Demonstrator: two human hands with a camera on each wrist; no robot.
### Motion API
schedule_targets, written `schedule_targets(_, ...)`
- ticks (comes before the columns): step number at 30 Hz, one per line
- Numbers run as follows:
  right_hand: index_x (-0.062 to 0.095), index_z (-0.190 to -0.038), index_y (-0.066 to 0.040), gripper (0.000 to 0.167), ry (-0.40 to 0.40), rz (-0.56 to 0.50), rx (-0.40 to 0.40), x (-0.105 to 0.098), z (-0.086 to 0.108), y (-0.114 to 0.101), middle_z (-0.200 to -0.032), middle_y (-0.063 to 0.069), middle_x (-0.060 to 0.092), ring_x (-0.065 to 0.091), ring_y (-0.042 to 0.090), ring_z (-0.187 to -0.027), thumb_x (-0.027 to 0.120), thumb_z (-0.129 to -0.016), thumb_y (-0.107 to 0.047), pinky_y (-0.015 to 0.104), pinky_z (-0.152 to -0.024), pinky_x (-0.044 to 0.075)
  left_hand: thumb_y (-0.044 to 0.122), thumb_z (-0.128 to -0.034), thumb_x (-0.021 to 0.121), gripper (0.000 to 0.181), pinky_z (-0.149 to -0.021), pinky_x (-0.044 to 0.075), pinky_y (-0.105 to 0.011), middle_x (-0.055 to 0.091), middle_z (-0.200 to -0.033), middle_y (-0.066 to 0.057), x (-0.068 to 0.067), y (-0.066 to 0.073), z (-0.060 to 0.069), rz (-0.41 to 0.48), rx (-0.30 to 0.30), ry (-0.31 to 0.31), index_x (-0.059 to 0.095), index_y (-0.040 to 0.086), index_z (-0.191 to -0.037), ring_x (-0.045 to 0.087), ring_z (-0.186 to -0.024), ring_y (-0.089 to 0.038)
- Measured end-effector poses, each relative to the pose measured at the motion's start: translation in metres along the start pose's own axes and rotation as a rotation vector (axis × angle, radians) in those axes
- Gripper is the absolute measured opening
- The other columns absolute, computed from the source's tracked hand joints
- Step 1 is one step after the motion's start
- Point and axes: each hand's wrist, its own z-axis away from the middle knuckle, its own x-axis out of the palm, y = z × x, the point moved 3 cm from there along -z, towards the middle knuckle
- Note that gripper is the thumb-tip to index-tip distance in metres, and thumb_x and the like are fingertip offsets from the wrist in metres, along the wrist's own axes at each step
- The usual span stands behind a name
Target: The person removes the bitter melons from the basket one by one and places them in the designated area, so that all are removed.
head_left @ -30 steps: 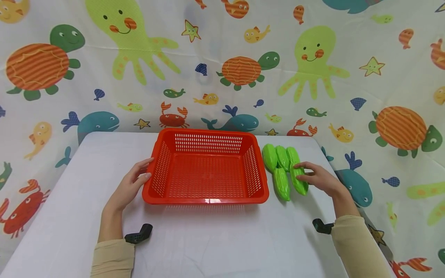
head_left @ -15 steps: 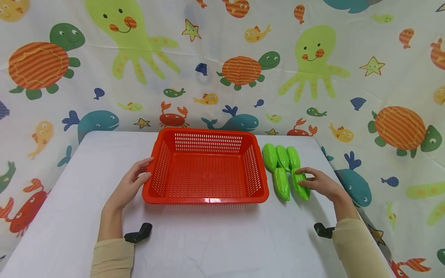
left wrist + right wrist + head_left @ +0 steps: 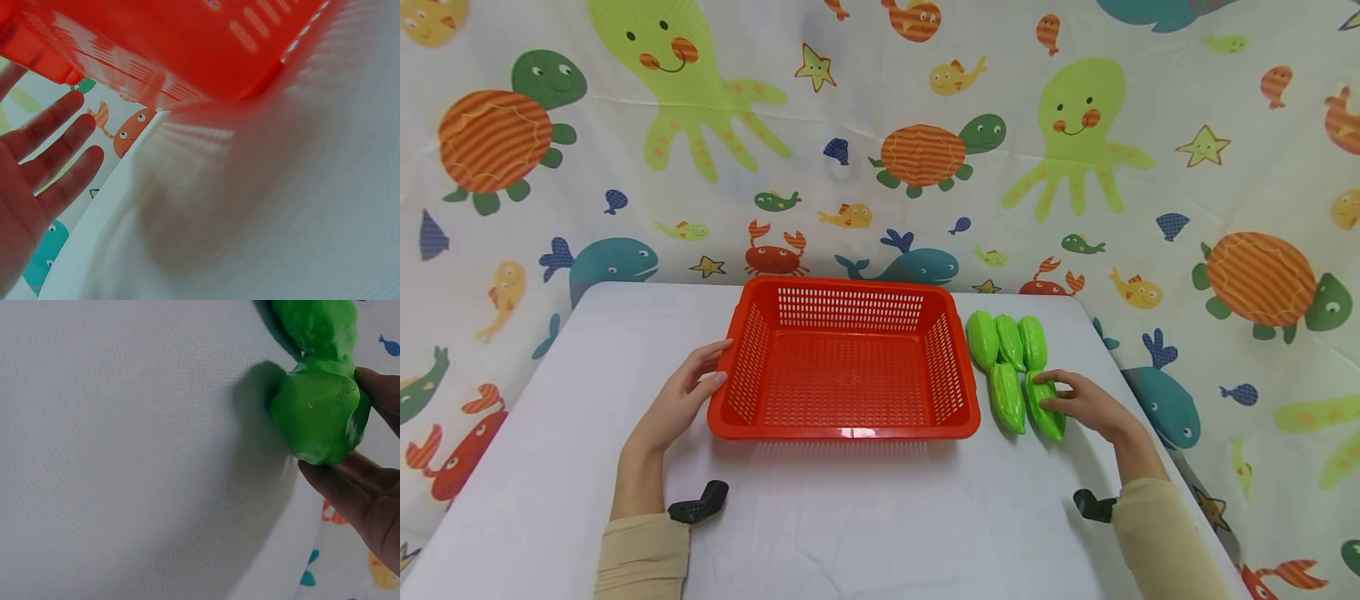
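My left hand (image 3: 681, 392) rests its fingers on the left rim of an upright red plastic basket (image 3: 842, 432). In the left wrist view the fingers of that hand (image 3: 37, 169) look straight and spread beside the basket wall (image 3: 156, 56). To the right of the basket, my right hand (image 3: 1093, 404) pinches a glossy bright green gourd-like vegetable (image 3: 1043, 412) between thumb and fingers. The right wrist view shows its rounded end (image 3: 319, 412), close to the white tabletop. Beside it lies a similar green vegetable (image 3: 1007, 398). Three more form a row behind, the rightmost one (image 3: 1033, 342) close to the held piece.
The white table (image 3: 850, 517) extends in front of the basket and to its left. A curtain (image 3: 880, 83) printed with sea animals hangs behind and around it. Black wrist devices sit on the left wrist (image 3: 700, 502) and right wrist (image 3: 1094, 505).
The right hand has drawn the held green vegetable slightly toward the near edge, away from the back row. It lies beside its front neighbour. The left hand and basket stay put.
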Motion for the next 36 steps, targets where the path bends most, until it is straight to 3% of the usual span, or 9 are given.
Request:
schedule_targets(3, 0.051, -0.137, -0.008, 0.049, 0.004, 0.003, 0.004, 0.0004, -0.0011, 0.0001, -0.151, 0.027, 0.030, 0.036, 0.053, -0.130, 0.064, -0.095, -0.030, 0.066, -0.099, 0.037, 0.033, -0.1001, 0.053, 0.056, -0.092, 0.044, -0.020, 0.043, -0.147, -0.005, -0.0002, 0.0000, -0.0003, -0.005, -0.001, 0.000, 0.035, 0.022, -0.152, 0.042, -0.125, -0.016)
schedule_targets(9, 0.050, -0.138, -0.008, 0.050, -0.002, -0.015, 0.008, 0.0013, -0.0022, 0.0015, -0.152, 0.027, 0.028, 0.035, 0.055, -0.131, 0.064, -0.096, -0.031, 0.067, -0.100, 0.036, 0.034, -0.0999, 0.053, 0.057, -0.100, 0.043, -0.051, 0.042, -0.147, -0.005, 0.0001, -0.0007, -0.0008, 0.006, -0.010, -0.001, 0.034, 0.023, -0.152, 0.041, -0.127, -0.019)
schedule_targets(12, 0.049, -0.139, -0.008, 0.051, -0.009, -0.032, 0.009, 0.0020, -0.0021, 0.0021, -0.153, 0.027, 0.027, 0.033, 0.055, -0.132, 0.063, -0.096, -0.031, 0.067, -0.100, 0.035, 0.034, -0.0997, 0.054, 0.057, -0.101, 0.041, -0.057, 0.042, -0.148, -0.006, 0.0002, -0.0012, -0.0010, 0.015, -0.013, -0.002, 0.034, 0.022, -0.152, 0.040, -0.128, -0.021)
schedule_targets(14, 0.049, -0.139, -0.008, 0.052, -0.011, -0.041, 0.013, 0.0022, -0.0023, 0.0025, -0.153, 0.027, 0.026, 0.032, 0.056, -0.132, 0.063, -0.096, -0.032, 0.068, -0.100, 0.034, 0.034, -0.0998, 0.053, 0.057, -0.100, 0.043, -0.053, 0.042, -0.147, -0.006, 0.0002, -0.0014, -0.0011, 0.011, -0.015, -0.002, 0.034, 0.022, -0.152, 0.041, -0.128, -0.021)
schedule_targets(20, 0.047, -0.141, -0.008, 0.054, -0.007, -0.041, 0.013, 0.0013, -0.0034, 0.0028, -0.154, 0.027, 0.025, 0.032, 0.055, -0.133, 0.063, -0.095, -0.033, 0.068, -0.100, 0.034, 0.034, -0.0999, 0.053, 0.056, -0.092, 0.046, -0.025, 0.043, -0.146, -0.005, -0.0003, -0.0015, -0.0013, 0.001, -0.019, -0.005, 0.034, 0.023, -0.152, 0.041, -0.127, -0.019)
schedule_targets(22, 0.046, -0.142, -0.008, 0.055, -0.008, -0.043, 0.010, 0.0007, -0.0032, 0.0022, -0.154, 0.027, 0.025, 0.032, 0.054, -0.134, 0.063, -0.096, -0.033, 0.068, -0.100, 0.034, 0.034, -0.0999, 0.053, 0.056, -0.093, 0.045, -0.025, 0.043, -0.146, -0.005, -0.0002, -0.0012, -0.0014, 0.002, -0.020, -0.006, 0.035, 0.023, -0.152, 0.041, -0.127, -0.019)
schedule_targets(28, 0.042, -0.145, -0.010, 0.058, -0.006, -0.069, 0.016, -0.0014, -0.0015, 0.0010, -0.154, 0.026, 0.024, 0.031, 0.053, -0.135, 0.061, -0.096, -0.035, 0.068, -0.101, 0.032, 0.035, -0.1003, 0.052, 0.056, -0.098, 0.044, -0.042, 0.044, -0.146, -0.006, 0.0006, 0.0005, -0.0015, -0.002, -0.025, -0.008, 0.034, 0.022, -0.152, 0.041, -0.127, -0.019)
schedule_targets(36, 0.033, -0.149, -0.006, 0.064, 0.042, -0.094, -0.017, -0.0054, -0.0024, -0.0003, -0.154, 0.027, 0.025, 0.033, 0.051, -0.135, 0.061, -0.097, -0.031, 0.067, -0.103, 0.031, 0.034, -0.1002, 0.053, 0.056, -0.091, 0.044, -0.021, 0.043, -0.146, -0.006, 0.0004, 0.0005, -0.0008, -0.004, -0.018, -0.006, 0.034, 0.023, -0.152, 0.041, -0.127, -0.019)
